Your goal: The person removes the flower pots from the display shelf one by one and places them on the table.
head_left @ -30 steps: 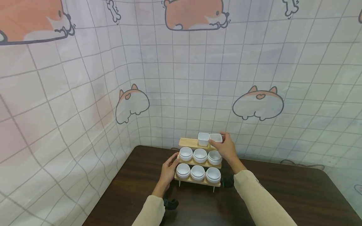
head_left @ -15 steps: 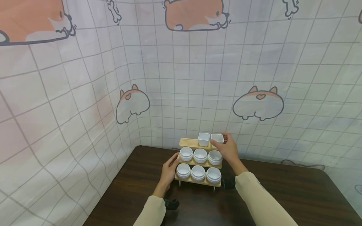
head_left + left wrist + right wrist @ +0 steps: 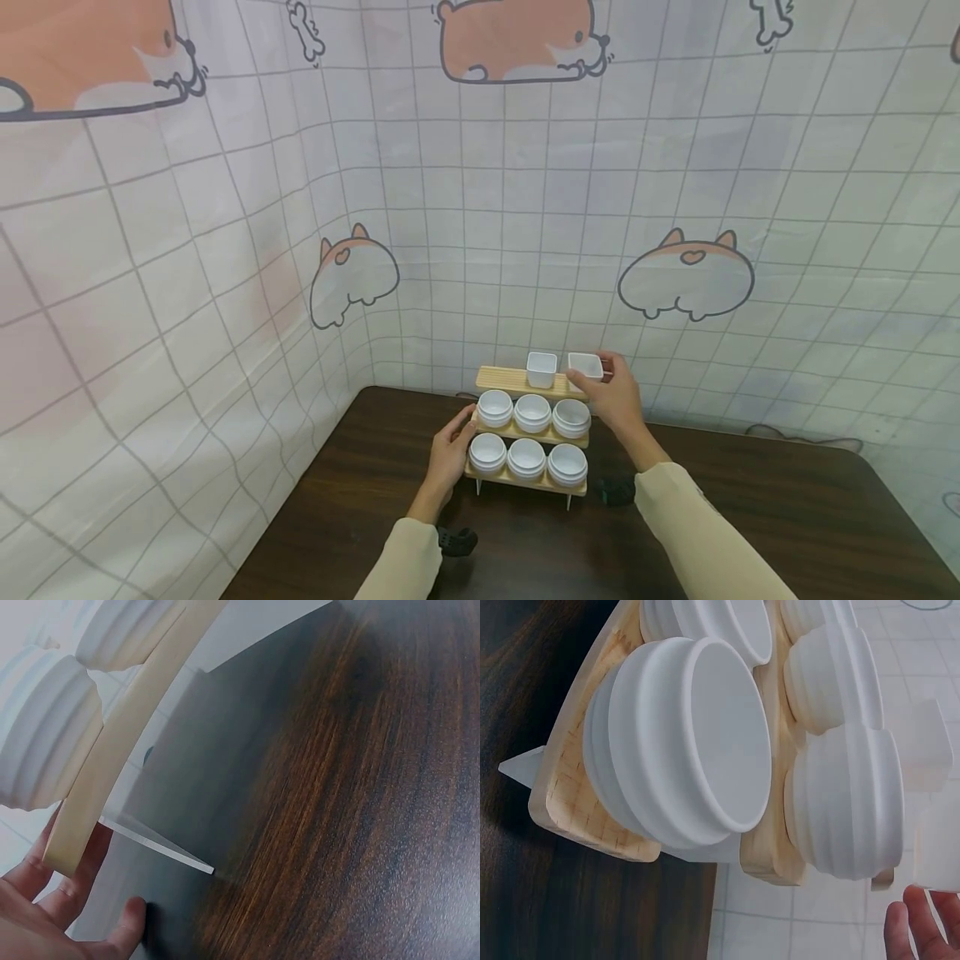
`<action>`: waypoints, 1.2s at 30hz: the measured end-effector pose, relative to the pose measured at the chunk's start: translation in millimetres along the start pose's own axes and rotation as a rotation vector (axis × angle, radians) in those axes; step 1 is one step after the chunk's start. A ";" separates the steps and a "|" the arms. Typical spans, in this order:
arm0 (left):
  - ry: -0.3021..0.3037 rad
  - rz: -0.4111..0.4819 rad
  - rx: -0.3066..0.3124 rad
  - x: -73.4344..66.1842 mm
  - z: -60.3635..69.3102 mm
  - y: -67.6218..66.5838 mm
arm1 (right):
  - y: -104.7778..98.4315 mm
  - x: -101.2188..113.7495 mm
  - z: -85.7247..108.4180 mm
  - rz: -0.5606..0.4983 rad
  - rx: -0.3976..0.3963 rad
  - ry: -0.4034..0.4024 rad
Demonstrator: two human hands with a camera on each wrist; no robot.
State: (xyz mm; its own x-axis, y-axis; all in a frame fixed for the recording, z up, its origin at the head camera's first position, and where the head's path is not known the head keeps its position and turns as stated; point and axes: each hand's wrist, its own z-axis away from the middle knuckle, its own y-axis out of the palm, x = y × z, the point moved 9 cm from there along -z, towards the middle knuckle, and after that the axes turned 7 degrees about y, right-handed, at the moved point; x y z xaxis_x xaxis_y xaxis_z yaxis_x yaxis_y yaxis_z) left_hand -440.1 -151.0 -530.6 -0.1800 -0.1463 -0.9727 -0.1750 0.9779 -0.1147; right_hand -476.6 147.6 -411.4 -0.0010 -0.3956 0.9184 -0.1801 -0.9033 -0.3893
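Note:
A three-tier wooden stand (image 3: 489,379) bears white cups. My right hand (image 3: 617,400) pinches a white square cup (image 3: 586,363) at the right end of the top tier, thumb in front, fingers behind; whether its base touches the board is hidden. Another square cup (image 3: 542,370) sits on that tier to its left, a gap between them. Along the middle and bottom tiers stand round ribbed cups (image 3: 532,414). My left hand (image 3: 448,454) holds the stand's left side; in the left wrist view its fingers (image 3: 90,851) reach behind the board's end.
The stand rests on clear legs (image 3: 161,847) upon a dark wood table (image 3: 735,517). Right behind the table hangs a white gridded curtain (image 3: 480,275) with dog drawings. A dark cable (image 3: 802,436) lies along the table's back edge.
My right hand has moved slightly right with the square cup, widening the gap to its neighbour on the top tier. The left hand stays at the stand's left side.

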 end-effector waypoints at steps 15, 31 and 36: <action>0.007 -0.010 -0.004 -3.2 -4.3 -0.1 | -20.5 -3.3 -0.9 0.017 -0.028 -0.058; 0.037 0.028 0.018 -36.7 15.5 -1.9 | -36.2 -18.2 9.6 0.020 -0.012 -0.051; 0.019 0.004 0.025 -36.9 14.8 -2.2 | -41.3 -25.1 11.9 0.019 -0.014 -0.042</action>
State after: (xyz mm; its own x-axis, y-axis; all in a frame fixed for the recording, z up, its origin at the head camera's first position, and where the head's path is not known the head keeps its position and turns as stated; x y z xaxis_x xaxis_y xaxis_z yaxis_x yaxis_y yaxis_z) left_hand -418.7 -145.5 -497.4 -0.1994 -0.1446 -0.9692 -0.1501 0.9819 -0.1156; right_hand -457.5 192.9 -419.2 0.0368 -0.4197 0.9069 -0.1942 -0.8932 -0.4055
